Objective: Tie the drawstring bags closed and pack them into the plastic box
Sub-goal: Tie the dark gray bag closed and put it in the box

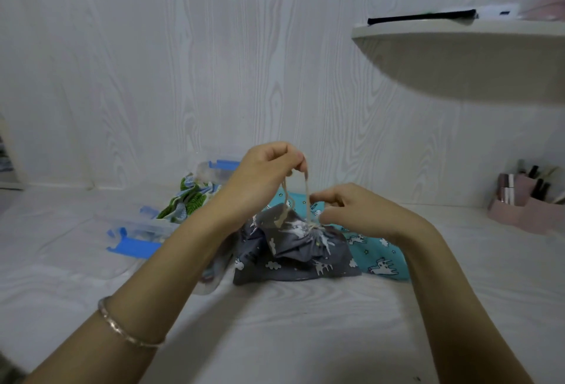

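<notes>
I am working the grey drawstring bag (293,249) lying on the white surface (275,337) nearest me. My left hand (269,166) is pinching the cord (305,191) and lifting it taut; my right hand (351,209) is closing narrowly on the cord near the bunched mouth. If I am pulling unevenly, I judge the knot could be slipping loose or the bag lifting. Just behind is lying the teal bag (379,255). Farther left, the plastic box (143,224) is holding a green patterned bag (186,200); crowding there could be hampering packing.
</notes>
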Action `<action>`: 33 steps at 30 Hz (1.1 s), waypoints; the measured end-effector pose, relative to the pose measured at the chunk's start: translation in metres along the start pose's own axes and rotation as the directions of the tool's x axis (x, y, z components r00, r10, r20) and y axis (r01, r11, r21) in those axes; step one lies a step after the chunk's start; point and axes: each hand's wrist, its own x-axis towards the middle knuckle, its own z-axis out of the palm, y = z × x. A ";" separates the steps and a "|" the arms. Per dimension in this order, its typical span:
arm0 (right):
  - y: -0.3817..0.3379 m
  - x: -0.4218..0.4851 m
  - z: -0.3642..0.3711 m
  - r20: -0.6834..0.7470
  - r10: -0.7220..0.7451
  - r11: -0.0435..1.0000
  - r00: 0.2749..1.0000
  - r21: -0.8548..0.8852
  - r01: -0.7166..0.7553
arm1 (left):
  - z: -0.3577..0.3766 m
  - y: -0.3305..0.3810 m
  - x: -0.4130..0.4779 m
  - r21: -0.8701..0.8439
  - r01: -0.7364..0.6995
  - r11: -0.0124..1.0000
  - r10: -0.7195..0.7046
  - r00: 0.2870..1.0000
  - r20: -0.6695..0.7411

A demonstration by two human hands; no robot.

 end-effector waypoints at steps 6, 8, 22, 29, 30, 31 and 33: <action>-0.005 -0.009 0.011 0.017 -0.223 0.917 0.975 0.342 0.204 | 0.007 -0.008 0.032 0.578 -0.189 0.794 0.232 0.973 0.000; -0.002 -0.009 0.012 -0.023 -0.177 0.912 0.984 0.373 0.173 | 0.005 -0.014 0.044 0.674 -0.167 0.720 0.190 0.981 0.040; 0.016 -0.009 0.013 -0.158 -0.097 0.741 0.983 0.648 0.177 | 0.011 -0.021 0.014 0.064 0.243 0.968 -0.243 0.836 0.492; 0.023 -0.009 0.017 -0.277 -0.041 0.781 0.960 0.591 0.204 | 0.005 -0.026 0.003 0.208 0.017 0.978 -0.059 0.978 0.198; 0.024 -0.010 0.017 -0.275 -0.050 0.770 0.960 0.601 0.212 | 0.003 -0.024 0.001 0.243 -0.017 0.970 -0.029 0.982 0.186; 0.025 -0.010 0.017 -0.276 -0.051 0.756 0.960 0.617 0.217 | 0.002 -0.023 0.000 0.289 -0.051 0.956 0.002 0.986 0.165; 0.029 -0.010 0.018 -0.299 -0.018 0.732 0.954 0.646 0.216 | -0.003 -0.024 0.000 0.416 -0.130 0.900 0.109 0.991 0.074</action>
